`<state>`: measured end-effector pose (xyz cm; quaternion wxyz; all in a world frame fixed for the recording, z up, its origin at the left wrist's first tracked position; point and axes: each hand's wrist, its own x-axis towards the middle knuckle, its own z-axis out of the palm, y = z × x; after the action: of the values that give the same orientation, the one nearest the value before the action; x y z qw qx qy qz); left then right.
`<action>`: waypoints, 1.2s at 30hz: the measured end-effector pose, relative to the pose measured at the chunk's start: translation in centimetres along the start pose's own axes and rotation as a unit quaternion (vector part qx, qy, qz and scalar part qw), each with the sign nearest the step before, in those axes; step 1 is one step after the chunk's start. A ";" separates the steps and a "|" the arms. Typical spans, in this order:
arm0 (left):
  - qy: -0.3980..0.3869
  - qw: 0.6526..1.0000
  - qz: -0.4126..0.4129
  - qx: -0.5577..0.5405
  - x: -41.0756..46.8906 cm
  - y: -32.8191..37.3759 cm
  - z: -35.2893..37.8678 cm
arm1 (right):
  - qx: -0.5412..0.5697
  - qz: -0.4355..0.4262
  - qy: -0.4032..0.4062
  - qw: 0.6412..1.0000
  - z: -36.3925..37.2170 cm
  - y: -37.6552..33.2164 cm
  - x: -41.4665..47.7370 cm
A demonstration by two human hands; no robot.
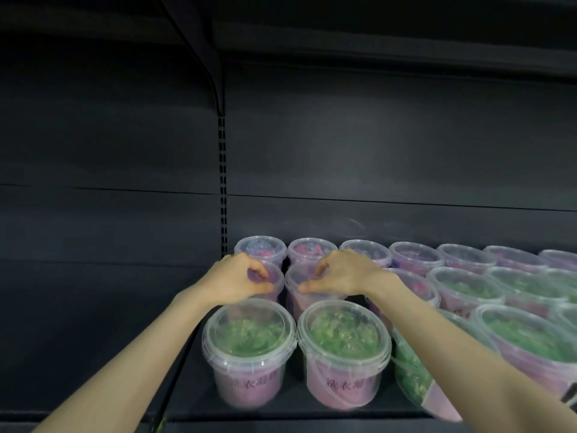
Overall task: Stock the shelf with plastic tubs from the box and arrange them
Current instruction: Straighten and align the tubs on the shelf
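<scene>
Clear plastic tubs with lids stand in rows on a dark shelf (pixel 296 410). My left hand (pixel 237 281) curls over the lid of a purple tub (pixel 274 278) in the second row, thumb and fingers on its rim. My right hand (pixel 340 273) grips the rim of the purple tub beside it (pixel 299 300) in the same way. In front of them stand two tubs with green contents on top, the left one (pixel 249 348) and the right one (pixel 343 351). The box is not in view.
More tubs (pixel 462 285) fill the shelf to the right, up to the frame's edge. A back row (pixel 260 250) stands against the dark rear panel. A slotted upright (pixel 222 182) rises at the left of the tubs. Another shelf (pixel 374 48) hangs overhead.
</scene>
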<state>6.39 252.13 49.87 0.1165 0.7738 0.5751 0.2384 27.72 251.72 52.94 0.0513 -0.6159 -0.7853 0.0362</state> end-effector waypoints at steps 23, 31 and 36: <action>-0.008 0.998 -0.008 -0.062 -0.2 -0.4 0.6 | 0.106 -0.004 0.012 0.994 0.7 1.1 -1.0; -0.019 0.998 0.001 -0.056 -0.1 -0.6 0.5 | 0.118 -0.019 0.011 0.993 0.7 1.4 -0.6; -0.019 0.998 0.004 -0.062 0.2 -0.6 0.2 | 0.141 -0.030 0.040 0.989 0.8 1.4 -0.1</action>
<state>6.02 252.54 49.47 0.1743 0.7719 0.5538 0.2591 28.98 251.96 51.97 0.1696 -0.5800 -0.7877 0.1203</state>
